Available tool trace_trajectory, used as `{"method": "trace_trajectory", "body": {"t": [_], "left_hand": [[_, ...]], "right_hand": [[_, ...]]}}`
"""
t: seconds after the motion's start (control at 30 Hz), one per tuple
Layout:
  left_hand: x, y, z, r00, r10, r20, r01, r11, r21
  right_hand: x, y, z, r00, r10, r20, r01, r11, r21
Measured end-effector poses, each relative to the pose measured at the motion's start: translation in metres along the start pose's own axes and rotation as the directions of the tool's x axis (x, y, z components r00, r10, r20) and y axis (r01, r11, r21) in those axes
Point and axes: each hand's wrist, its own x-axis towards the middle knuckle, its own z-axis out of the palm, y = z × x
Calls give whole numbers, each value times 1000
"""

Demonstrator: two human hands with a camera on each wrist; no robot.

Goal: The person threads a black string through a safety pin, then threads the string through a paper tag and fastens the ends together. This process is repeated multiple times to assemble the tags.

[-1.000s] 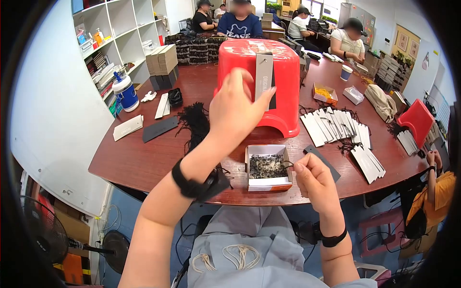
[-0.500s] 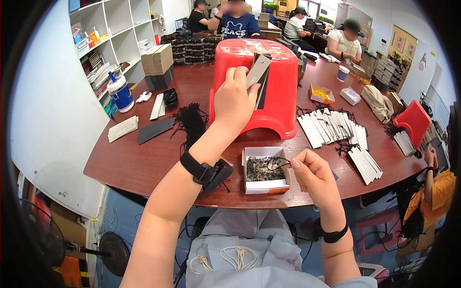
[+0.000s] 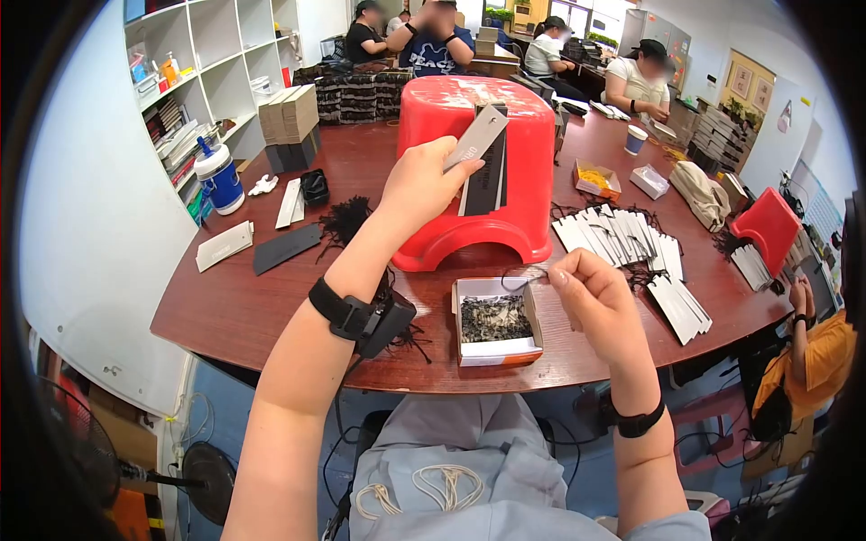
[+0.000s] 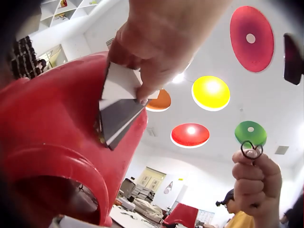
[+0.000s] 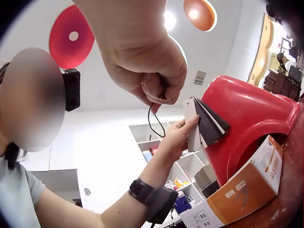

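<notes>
My left hand [image 3: 424,187] pinches a pale grey hang tag [image 3: 480,135] between thumb and fingers, tilted in front of the red plastic stool [image 3: 530,171]. Dark tags [image 3: 487,189] stand fanned behind it against the stool's side. In the right wrist view, the grey tag's punched hole shows at its upper end. My right hand [image 3: 597,293] pinches a thin black cord [image 5: 150,122], whose loop sticks out past the fingertips. Below that loop sits a small open box [image 3: 499,347] with many black and clear bits inside.
Strung white tags [image 3: 604,236] lie in a spread pile on the right. A black cord bundle [image 3: 343,221], loose tags [image 3: 224,246] and a blue-white jug [image 3: 219,180] are on the left. Farther back stand a box of yellow bits [image 3: 595,180] and a paper cup [image 3: 636,139]. Other people sit around.
My left hand has taken hold of the grey tag at the stool and tilted it away from the dark ones. The right hand still pinches the cord, raised slightly, its loop now extended above the box.
</notes>
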Motion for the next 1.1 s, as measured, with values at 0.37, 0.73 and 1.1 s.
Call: {"method": "trace_trajectory", "body": {"t": [0.37, 0.73, 1.1], "left_hand": [[3, 4, -2, 995, -51, 88, 45, 997, 70], [3, 2, 5, 995, -45, 94, 47, 999, -18], [0, 9, 10, 991, -75, 111, 95, 978, -184]], "right_hand": [[86, 23, 1, 983, -164, -87, 70, 761, -645], [115, 41, 6, 944, -251, -214, 29, 710, -704], [110, 48, 10, 898, -272, -346, 85, 878, -471]]}}
